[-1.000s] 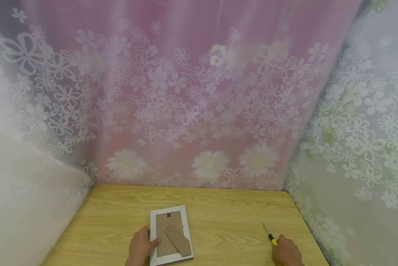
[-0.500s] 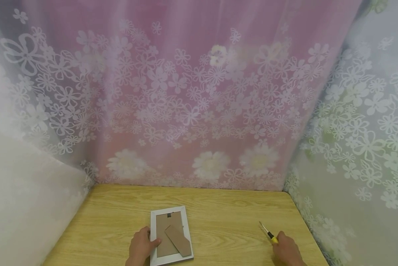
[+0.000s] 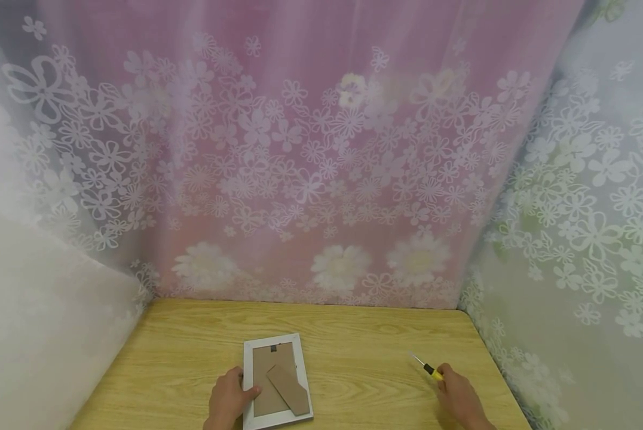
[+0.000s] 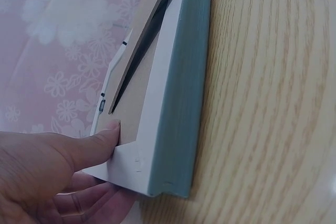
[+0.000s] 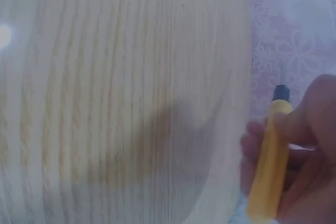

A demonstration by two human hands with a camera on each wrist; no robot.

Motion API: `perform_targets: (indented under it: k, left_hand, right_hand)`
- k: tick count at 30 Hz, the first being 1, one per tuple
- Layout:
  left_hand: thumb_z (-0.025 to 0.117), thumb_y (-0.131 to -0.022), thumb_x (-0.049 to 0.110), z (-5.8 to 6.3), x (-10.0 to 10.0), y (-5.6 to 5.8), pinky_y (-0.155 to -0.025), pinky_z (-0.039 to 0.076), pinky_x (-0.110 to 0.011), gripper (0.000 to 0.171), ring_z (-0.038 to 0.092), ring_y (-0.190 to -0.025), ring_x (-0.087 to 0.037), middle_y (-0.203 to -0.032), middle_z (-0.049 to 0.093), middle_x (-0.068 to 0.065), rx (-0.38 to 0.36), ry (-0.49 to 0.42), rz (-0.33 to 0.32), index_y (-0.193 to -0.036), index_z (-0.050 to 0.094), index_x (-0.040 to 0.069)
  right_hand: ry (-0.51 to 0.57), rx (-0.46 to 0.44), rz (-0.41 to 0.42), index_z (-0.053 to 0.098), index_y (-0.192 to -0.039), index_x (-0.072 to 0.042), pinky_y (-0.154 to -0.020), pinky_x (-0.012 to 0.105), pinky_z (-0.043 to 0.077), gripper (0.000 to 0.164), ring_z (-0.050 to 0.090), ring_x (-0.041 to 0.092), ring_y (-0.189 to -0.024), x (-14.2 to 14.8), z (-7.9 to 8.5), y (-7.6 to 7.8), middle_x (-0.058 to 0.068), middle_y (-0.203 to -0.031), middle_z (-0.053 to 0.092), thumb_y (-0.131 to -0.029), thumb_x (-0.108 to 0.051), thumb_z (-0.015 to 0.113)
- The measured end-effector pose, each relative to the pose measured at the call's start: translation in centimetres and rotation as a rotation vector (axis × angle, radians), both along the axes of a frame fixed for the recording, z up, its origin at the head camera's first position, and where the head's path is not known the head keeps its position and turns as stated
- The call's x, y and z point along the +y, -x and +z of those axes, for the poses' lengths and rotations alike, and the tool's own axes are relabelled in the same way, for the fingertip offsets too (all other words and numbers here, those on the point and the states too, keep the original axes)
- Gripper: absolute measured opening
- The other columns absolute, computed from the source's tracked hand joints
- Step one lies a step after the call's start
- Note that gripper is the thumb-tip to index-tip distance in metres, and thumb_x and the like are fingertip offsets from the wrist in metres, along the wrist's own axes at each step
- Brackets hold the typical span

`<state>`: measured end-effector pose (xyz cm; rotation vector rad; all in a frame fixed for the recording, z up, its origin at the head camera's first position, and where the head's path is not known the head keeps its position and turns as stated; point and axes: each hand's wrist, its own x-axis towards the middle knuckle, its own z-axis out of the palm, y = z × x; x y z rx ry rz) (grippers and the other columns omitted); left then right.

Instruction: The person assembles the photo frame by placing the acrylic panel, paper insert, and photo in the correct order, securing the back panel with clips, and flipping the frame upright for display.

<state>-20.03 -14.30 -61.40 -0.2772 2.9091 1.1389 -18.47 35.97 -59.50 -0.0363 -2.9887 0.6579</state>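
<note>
A picture frame (image 3: 263,406) with a white border lies back side up, its brown backing board and slanted stand leg (image 3: 289,389) showing. My left hand (image 3: 227,395) grips its left edge, thumb on top over the backing and fingers at the side. In the left wrist view the thumb presses near a corner of the frame (image 4: 157,93), whose outer side is blue-green. My right hand (image 3: 459,394) holds a screwdriver (image 3: 433,372) by its yellow handle, the thin metal shaft pointing up and left. The right wrist view shows the fingers round the handle (image 5: 270,166).
Both hands are over a wood-grain table (image 3: 354,340). Behind it hangs a pink curtain (image 3: 311,179) with white flowers, and pale flowered sheets (image 3: 596,239) close in the sides. A small dark clip (image 3: 273,348) sits at the frame's top edge.
My right hand has moved a little left and up, with the screwdriver's tip swinging toward the picture frame. The left hand and the frame have stayed in place.
</note>
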Motion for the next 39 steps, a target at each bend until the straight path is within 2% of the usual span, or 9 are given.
perform_targets:
  k: [6, 11, 18, 26, 32, 39]
  left_hand:
    - [0.09, -0.076, 0.022, 0.0, 0.0, 0.0, -0.062, 0.052, -0.039, 0.046, 0.066, -0.076, -0.022, -0.091, 0.074, -0.016, -0.001, 0.01, 0.003, -0.107, 0.068, -0.005]
    - [0.09, -0.076, 0.023, 0.0, 0.1, -0.1, -0.061, 0.05, -0.038, 0.046, 0.065, -0.075, -0.022, -0.091, 0.074, -0.016, 0.006, 0.013, 0.0, -0.107, 0.068, -0.004]
    - [0.09, -0.076, 0.022, 0.0, 0.0, 0.0, -0.062, 0.051, -0.038, 0.045, 0.065, -0.075, -0.022, -0.091, 0.074, -0.016, 0.011, 0.008, 0.005, -0.105, 0.068, -0.004]
    - [0.09, -0.076, 0.022, -0.1, -0.1, 0.0, -0.062, 0.052, -0.038, 0.045, 0.066, -0.076, -0.023, -0.091, 0.074, -0.016, 0.016, 0.002, 0.004, -0.106, 0.068, -0.004]
    - [0.09, -0.076, 0.022, 0.0, 0.0, -0.1, -0.062, 0.052, -0.04, 0.045, 0.067, -0.076, -0.023, -0.092, 0.075, -0.017, 0.018, 0.006, 0.003, -0.105, 0.068, -0.004]
    - [0.09, -0.077, 0.023, 0.1, 0.0, -0.2, -0.063, 0.053, -0.041, 0.045, 0.068, -0.077, -0.025, -0.092, 0.074, -0.017, 0.014, 0.009, -0.001, -0.106, 0.068, -0.004]
  right_hand:
    - [0.052, 0.033, -0.006, 0.063, -0.114, 0.006, -0.06, 0.031, 0.046, 0.019, 0.06, 0.015, -0.071, -0.7, 0.3, 0.6, 0.013, -0.092, 0.073, -0.096, 0.0, 0.061]
    - [0.045, 0.044, 0.018, 0.067, -0.114, 0.007, -0.069, 0.039, 0.056, 0.021, 0.07, 0.024, -0.082, -1.2, 0.4, 0.7, 0.017, -0.1, 0.075, -0.096, 0.0, 0.063]
    - [0.029, 0.046, 0.036, 0.072, -0.114, 0.005, -0.076, 0.048, 0.059, 0.022, 0.073, 0.034, -0.09, -2.0, 0.9, 0.9, 0.019, -0.105, 0.076, -0.095, -0.006, 0.067]
    - [0.018, 0.063, 0.052, 0.075, -0.109, 0.002, -0.069, 0.04, 0.058, 0.018, 0.072, 0.023, -0.081, -3.1, 1.0, 1.0, 0.013, -0.099, 0.077, -0.094, -0.008, 0.07]
    - [0.012, 0.066, 0.054, 0.076, -0.106, -0.002, -0.061, 0.03, 0.05, 0.014, 0.061, 0.011, -0.069, -3.9, 1.2, 1.1, 0.005, -0.09, 0.076, -0.094, -0.008, 0.07]
    - [-0.003, 0.085, 0.073, 0.076, -0.104, -0.004, -0.062, 0.031, 0.05, 0.012, 0.058, 0.009, -0.069, -4.7, 1.6, 1.4, 0.002, -0.088, 0.075, -0.094, -0.008, 0.071]
